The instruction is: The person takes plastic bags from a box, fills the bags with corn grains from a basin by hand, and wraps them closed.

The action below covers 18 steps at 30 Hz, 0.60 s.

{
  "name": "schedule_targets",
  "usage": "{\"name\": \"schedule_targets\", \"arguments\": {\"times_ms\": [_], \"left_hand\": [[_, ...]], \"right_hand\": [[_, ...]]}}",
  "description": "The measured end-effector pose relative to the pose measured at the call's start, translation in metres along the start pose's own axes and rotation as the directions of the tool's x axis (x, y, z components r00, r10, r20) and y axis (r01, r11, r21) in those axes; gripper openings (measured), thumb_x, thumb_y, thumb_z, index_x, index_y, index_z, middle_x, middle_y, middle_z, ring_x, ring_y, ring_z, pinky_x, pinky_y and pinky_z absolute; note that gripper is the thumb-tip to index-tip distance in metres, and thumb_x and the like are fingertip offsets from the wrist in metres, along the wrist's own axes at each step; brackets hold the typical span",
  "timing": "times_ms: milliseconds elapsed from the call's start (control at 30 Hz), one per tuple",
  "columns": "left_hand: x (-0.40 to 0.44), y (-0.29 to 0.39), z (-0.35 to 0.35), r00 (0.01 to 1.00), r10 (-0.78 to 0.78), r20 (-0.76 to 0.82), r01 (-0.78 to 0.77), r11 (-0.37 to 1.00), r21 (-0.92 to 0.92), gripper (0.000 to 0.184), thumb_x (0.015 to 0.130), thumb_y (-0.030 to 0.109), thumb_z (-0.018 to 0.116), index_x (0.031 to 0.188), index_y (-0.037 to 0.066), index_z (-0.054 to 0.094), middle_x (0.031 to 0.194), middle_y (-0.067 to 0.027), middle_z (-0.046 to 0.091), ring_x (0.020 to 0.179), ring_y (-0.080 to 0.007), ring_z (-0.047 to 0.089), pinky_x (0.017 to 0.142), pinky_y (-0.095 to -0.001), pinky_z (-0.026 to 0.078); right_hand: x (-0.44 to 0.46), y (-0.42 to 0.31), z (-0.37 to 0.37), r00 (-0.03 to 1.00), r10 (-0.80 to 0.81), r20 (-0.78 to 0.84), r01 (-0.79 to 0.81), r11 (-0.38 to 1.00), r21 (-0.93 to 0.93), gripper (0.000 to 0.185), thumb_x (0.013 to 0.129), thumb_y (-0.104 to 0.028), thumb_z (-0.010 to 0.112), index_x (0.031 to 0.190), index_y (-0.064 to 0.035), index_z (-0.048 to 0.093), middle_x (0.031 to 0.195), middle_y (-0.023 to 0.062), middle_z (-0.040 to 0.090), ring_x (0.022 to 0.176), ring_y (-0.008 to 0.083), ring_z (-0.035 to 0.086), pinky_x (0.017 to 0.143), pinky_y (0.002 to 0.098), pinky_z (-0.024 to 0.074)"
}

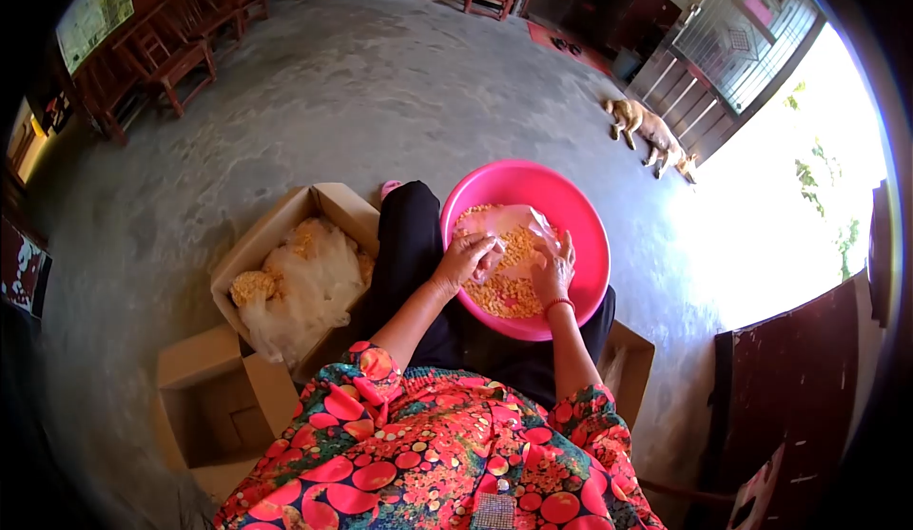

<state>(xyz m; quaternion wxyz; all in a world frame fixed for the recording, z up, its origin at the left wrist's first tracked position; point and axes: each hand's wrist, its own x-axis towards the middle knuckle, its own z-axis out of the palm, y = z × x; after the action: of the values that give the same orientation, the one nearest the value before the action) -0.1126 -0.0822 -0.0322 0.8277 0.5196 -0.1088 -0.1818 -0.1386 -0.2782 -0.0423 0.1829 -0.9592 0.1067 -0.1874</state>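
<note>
A pink basin (588, 231) rests on my lap, with yellow kernels (504, 297) spread over its bottom. Inside it lies a clear plastic bag (509, 218), partly over the kernels. My left hand (469, 258) is at the basin's left side with its fingers curled together at the bag's edge; what they pinch is too small to make out. On the right side of the basin, my right hand (553, 269), with a red bracelet at the wrist, has its fingers spread over the bag and kernels.
Left of my leg stands a cardboard box (249, 235) holding plastic bags of yellow pieces (252, 286). An open box (200, 354) is nearer me; another box (632, 364) is at right. A dog (651, 131) lies near the doorway. Wooden chairs (171, 59) line the wall.
</note>
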Motion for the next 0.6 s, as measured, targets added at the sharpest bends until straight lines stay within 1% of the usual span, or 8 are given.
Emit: {"name": "schedule_targets", "arguments": {"times_ms": [67,100,167,200,267,333,400,600], "left_hand": [[-0.001,0.002,0.000,1.000,-0.030,-0.003,0.030,0.998,-0.046,0.024,0.086,0.024,0.049,0.078,0.005,0.062,0.052,0.0029,0.047,0.040,-0.0040,0.041,0.039,-0.0169,0.034],[-0.002,0.004,-0.001,1.000,-0.024,0.006,0.024,0.996,-0.082,0.022,0.086,0.024,0.050,0.081,0.006,0.062,0.052,0.0029,0.047,0.041,-0.0038,0.041,0.039,-0.0170,0.034],[-0.001,0.004,-0.002,1.000,-0.003,0.016,0.005,0.990,-0.140,0.021,0.085,0.024,0.051,0.084,0.006,0.061,0.054,0.0031,0.048,0.042,-0.0038,0.041,0.039,-0.0172,0.034],[0.000,0.004,-0.004,1.000,0.017,0.027,-0.012,0.981,-0.194,0.020,0.085,0.024,0.052,0.087,0.006,0.060,0.055,0.0033,0.048,0.043,-0.0039,0.042,0.039,-0.0173,0.034],[-0.006,0.016,-0.001,1.000,0.024,0.016,-0.019,0.969,-0.247,0.020,0.085,0.023,0.052,0.088,0.006,0.060,0.057,0.0031,0.049,0.046,-0.0039,0.042,0.042,-0.0173,0.035],[0.000,0.012,-0.008,0.991,0.125,0.038,-0.111,0.961,-0.254,0.020,0.083,0.019,0.053,0.096,0.006,0.058,0.063,0.0030,0.051,0.054,-0.0033,0.043,0.051,-0.0167,0.036],[-0.003,0.022,-0.007,0.986,0.157,0.060,-0.128,0.933,-0.335,0.027,0.082,0.017,0.052,0.108,0.007,0.054,0.068,0.0018,0.053,0.057,-0.0042,0.045,0.057,-0.0178,0.038],[-0.014,0.033,-0.004,0.978,0.161,0.130,-0.089,0.894,-0.440,0.040,0.083,0.015,0.050,0.123,0.013,0.043,0.081,-0.0048,0.056,0.065,-0.0088,0.051,0.066,-0.0249,0.043]], "right_hand": [[0.015,0.045,0.039,0.996,-0.078,-0.040,0.072,0.988,-0.134,0.026,0.070,-0.010,0.057,0.095,-0.0134,0.060,0.127,0.0161,0.036,0.111,0.0318,0.041,0.088,0.0389,0.0391],[0.029,0.092,0.078,0.985,0.122,0.119,-0.159,0.911,0.380,0.029,0.070,-0.009,0.058,0.099,-0.0106,0.059,0.120,0.0153,0.044,0.108,0.0307,0.045,0.087,0.0373,0.0404],[0.020,0.050,0.033,0.983,0.075,0.170,-0.157,0.823,0.546,0.029,0.073,-0.006,0.058,0.102,0.0004,0.056,0.093,0.0102,0.061,0.087,0.0215,0.058,0.077,0.0279,0.0454],[0.020,0.038,0.012,0.982,0.072,0.175,-0.157,0.825,0.543,0.029,0.073,-0.006,0.058,0.102,0.0004,0.056,0.093,0.0102,0.061,0.087,0.0215,0.058,0.077,0.0279,0.0454],[0.018,0.028,-0.007,0.958,0.149,0.245,-0.286,0.433,0.855,0.024,0.076,-0.005,0.056,0.099,0.0023,0.057,0.091,0.0072,0.060,0.084,0.0139,0.056,0.074,0.0233,0.0444],[0.016,0.027,-0.024,0.952,0.154,0.263,-0.304,0.402,0.864,0.021,0.078,-0.003,0.054,0.098,0.0036,0.058,0.088,0.0055,0.060,0.082,0.0118,0.055,0.071,0.0224,0.0443],[0.014,0.019,-0.042,0.948,0.164,0.274,-0.306,0.228,0.924,0.022,0.079,-0.005,0.053,0.098,0.0048,0.057,0.089,0.0062,0.059,0.081,0.0119,0.056,0.070,0.0214,0.0440],[-0.015,0.018,-0.070,0.910,0.255,0.327,-0.335,-0.011,0.942,0.023,0.081,-0.004,0.049,0.100,0.0062,0.054,0.088,0.0086,0.059,0.080,0.0136,0.057,0.069,0.0224,0.0464]]}}
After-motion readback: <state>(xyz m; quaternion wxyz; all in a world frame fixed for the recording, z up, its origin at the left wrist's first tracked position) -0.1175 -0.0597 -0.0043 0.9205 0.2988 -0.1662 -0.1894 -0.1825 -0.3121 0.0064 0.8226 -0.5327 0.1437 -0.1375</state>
